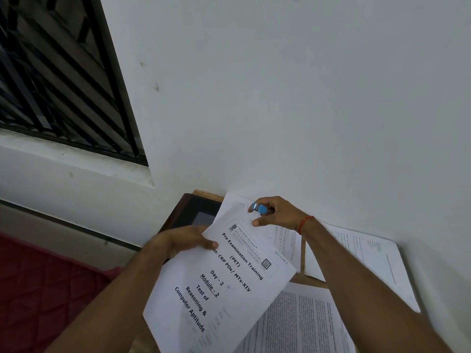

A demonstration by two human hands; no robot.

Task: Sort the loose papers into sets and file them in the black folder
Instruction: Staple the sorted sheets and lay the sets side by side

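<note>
Stapling step: right hand [277,212] curls round blue stapler [258,208] at far corner of paper set [219,289]; left hand [178,242] pinches its left edge; black folder [188,212] lies far-left beneath. Advice: square sheets first, press once.

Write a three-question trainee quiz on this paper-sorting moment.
1. True or false: the right hand holds the small blue stapler near the top edge of the white printed cover sheet.
2. Multiple choice: which module number is printed on that sheet? A) 1 B) 2 C) 5
3. Short answer: which hand grips the sheet's side edge, in front of the flat black folder?

Key: 1 true; 2 B; 3 left hand.
</note>
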